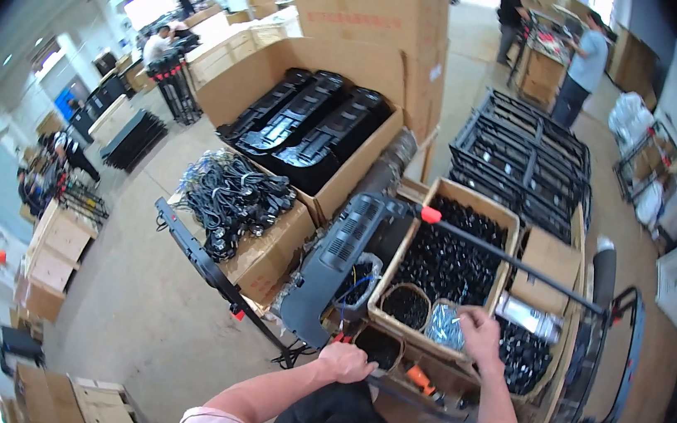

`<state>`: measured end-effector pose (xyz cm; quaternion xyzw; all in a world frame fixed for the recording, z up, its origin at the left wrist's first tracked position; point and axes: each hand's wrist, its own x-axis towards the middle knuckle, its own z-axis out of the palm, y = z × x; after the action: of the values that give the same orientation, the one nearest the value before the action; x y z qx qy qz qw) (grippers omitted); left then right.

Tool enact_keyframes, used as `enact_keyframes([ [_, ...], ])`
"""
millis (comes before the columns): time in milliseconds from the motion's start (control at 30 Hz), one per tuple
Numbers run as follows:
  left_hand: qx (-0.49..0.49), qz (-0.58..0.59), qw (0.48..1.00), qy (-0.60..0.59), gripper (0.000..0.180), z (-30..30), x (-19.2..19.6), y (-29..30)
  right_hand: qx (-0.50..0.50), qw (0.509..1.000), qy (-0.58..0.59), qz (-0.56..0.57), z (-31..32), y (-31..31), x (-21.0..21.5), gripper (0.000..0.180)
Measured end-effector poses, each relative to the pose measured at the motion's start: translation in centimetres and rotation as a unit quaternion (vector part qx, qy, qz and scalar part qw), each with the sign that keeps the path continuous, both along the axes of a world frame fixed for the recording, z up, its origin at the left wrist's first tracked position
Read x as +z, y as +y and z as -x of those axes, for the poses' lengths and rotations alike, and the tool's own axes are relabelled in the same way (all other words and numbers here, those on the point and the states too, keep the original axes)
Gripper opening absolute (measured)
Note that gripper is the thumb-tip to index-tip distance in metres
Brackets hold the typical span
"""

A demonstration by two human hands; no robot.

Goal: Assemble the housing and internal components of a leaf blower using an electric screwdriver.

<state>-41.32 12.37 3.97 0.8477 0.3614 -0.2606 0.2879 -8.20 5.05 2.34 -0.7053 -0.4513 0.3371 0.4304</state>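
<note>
Cardboard cartons are crowding the concrete floor of this workshop, one carrying long black plastic housings (307, 120), another a heap of black cables (232, 195). Right in front of the person, the right hand (479, 334) is dipping its fingers into a clear bag of small shiny parts (444, 324) inside the open carton of black pieces (450, 262); they seem to be pinching something, though I cannot tell for sure. The left hand (346, 361) is curling shut on a black tube (418, 396) beside the round tubs. Picking hardware looks like the step underway; next it needs lifting a piece out cleanly.
</note>
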Motion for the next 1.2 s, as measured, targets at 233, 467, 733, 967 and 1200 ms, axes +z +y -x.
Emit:
enact_keyframes([
  [233,0.041,-0.005,0.999,-0.028,0.058,0.7,-0.1,-0.1,-0.099,0.921,-0.371,-0.069,-9.6,15.3,-1.3,0.046],
  [467,0.079,-0.035,0.991,-0.1,0.048,1.5,0.0,-0.4,-0.024,0.905,-0.396,0.157,-9.3,21.6,-3.7,0.064],
  [733,0.293,0.059,0.864,-0.404,0.045,8.0,-5.1,-10.8,0.008,0.921,-0.339,0.19,-11.2,24.4,-7.2,0.074],
  [967,0.559,0.465,0.531,-0.436,0.062,5.0,-11.2,-8.7,-0.035,0.94,-0.319,0.113,-17.8,24.7,-8.2,0.068],
  [1200,0.519,0.493,0.493,-0.494,0.038,7.9,-5.9,-11.5,-0.008,0.933,-0.358,0.044,-8.4,21.4,6.5,0.062],
])
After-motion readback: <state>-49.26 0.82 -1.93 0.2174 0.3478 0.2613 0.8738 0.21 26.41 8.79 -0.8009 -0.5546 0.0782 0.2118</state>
